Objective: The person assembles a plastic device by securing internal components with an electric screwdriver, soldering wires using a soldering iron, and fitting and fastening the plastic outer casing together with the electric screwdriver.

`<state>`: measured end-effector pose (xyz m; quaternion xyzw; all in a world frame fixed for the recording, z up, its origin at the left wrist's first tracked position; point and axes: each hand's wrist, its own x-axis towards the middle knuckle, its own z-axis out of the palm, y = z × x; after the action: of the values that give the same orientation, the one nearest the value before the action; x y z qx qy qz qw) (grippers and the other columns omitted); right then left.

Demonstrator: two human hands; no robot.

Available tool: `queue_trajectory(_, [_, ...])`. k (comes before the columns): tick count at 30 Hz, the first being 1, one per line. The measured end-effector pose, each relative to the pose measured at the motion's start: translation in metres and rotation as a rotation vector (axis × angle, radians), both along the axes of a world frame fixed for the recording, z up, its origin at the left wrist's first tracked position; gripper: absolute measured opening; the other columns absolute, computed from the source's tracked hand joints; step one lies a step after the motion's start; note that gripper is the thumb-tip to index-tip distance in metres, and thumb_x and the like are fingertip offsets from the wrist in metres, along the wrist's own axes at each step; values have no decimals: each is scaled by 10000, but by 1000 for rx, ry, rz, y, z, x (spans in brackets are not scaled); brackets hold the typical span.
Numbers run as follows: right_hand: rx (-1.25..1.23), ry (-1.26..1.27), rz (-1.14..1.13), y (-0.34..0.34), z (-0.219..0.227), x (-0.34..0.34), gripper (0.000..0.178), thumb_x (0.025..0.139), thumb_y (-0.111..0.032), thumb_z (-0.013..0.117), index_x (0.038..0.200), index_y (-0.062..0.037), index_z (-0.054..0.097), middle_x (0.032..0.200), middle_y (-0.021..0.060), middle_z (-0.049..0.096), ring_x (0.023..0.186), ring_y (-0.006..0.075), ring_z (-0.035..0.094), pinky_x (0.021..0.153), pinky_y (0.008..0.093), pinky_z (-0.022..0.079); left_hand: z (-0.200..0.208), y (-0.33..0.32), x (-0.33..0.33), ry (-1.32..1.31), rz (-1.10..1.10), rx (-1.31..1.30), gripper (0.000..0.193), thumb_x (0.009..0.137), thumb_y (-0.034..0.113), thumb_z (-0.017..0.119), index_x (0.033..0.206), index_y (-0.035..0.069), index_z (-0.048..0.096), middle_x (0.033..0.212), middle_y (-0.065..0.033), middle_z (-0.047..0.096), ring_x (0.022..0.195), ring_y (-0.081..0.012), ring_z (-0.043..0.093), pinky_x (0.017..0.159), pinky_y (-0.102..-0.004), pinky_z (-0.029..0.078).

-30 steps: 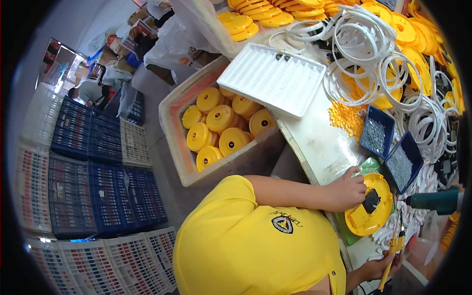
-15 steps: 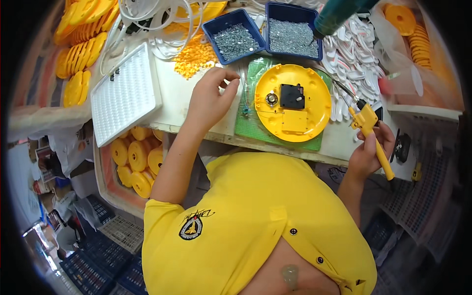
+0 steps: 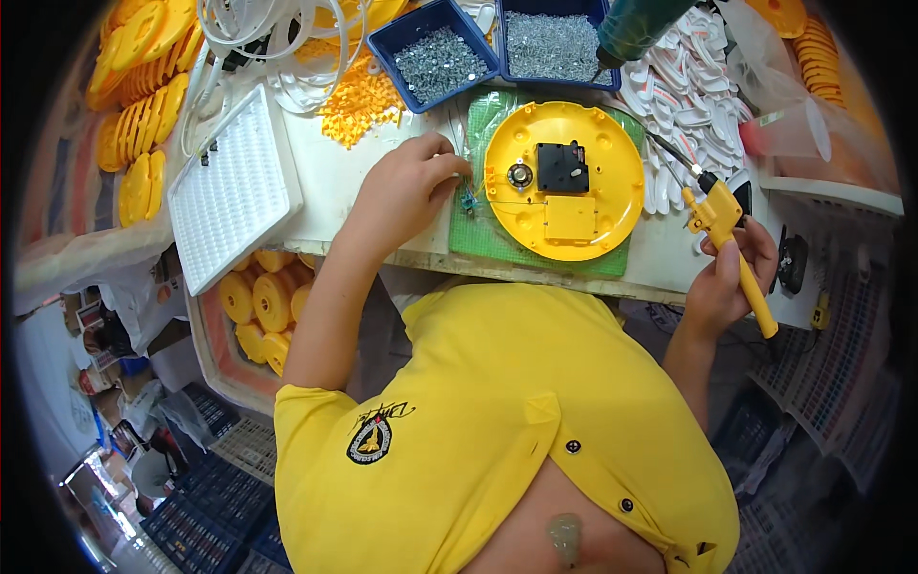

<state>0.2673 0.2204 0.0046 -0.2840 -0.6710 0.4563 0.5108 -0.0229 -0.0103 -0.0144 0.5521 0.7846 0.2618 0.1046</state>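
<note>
My right hand [image 3: 729,282] is closed around the handle of a yellow soldering gun [image 3: 719,215], whose metal tip points up and left toward the far side of the table. My left hand [image 3: 406,191] pinches thin wires at its fingertips, just above a small circuit board [image 3: 469,203]. Between my hands, a round yellow plastic housing [image 3: 612,201] lies open on a green mat [image 3: 467,239]. In it sit a black clock movement [image 3: 562,168], a small round metal-rimmed part [image 3: 519,175] and a rectangular yellow cover [image 3: 570,220].
Two blue bins of small metal parts [image 3: 435,67] [image 3: 550,48] stand behind the mat, with a dark green power screwdriver [image 3: 636,29] hanging over the right one. White plastic pieces [image 3: 684,86] pile at right, orange ones [image 3: 361,105] at left. A white tray [image 3: 234,187] leans over the table's left edge.
My left hand has come down and its fingertips now meet the wires by the small circuit board. The soldering gun stays in my right hand, and the whole view has shifted slightly.
</note>
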Motion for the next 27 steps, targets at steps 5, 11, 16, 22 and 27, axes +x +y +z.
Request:
queue_trajectory(5, [-18, 11, 1, 0, -6, -15, 352, 890, -44, 561, 1235, 29, 570, 945, 103, 605, 745, 162, 581, 717, 284, 503, 8, -12, 0, 151, -48, 95, 135, 766, 54, 691, 896, 88, 697, 978, -104, 650, 910, -320, 650, 764, -420, 529])
queue_trajectory(11, [127, -57, -65, 23, -19, 20, 299, 949, -77, 591, 1217, 55, 602, 1050, 144, 669, 755, 168, 579, 678, 281, 478, 4, -10, 3, 205, -150, 237, 91, 792, 151, 620, 821, 75, 660, 946, -119, 634, 911, -327, 634, 773, -430, 512])
queue_trajectory(16, [34, -90, -14, 21, -21, 9, 319, 978, -120, 580, 1261, 26, 582, 985, 87, 610, 780, 136, 541, 699, 253, 459, 4, -19, 12, 345, -175, 114, 88, 810, 140, 624, 880, 100, 658, 1013, -53, 598, 1017, -245, 595, 808, -379, 484])
queue_trajectory(22, [37, -59, -21, 19, -16, 2, 316, 977, -131, 584, 1258, 13, 586, 955, 68, 599, 766, 128, 536, 662, 238, 434, 14, -32, 14, 377, -91, 127, 105, 784, 126, 652, 882, 90, 653, 1093, -53, 624, 1051, -232, 597, 867, -380, 470])
queue_trajectory(27, [23, -94, -28, 12, -11, 0, 318, 977, -137, 583, 1254, 17, 587, 966, 69, 602, 757, 122, 536, 662, 236, 439, 18, -46, 16, 409, 21, 210, 91, 790, 152, 663, 854, 92, 640, 1063, -49, 644, 1028, -227, 608, 874, -374, 458])
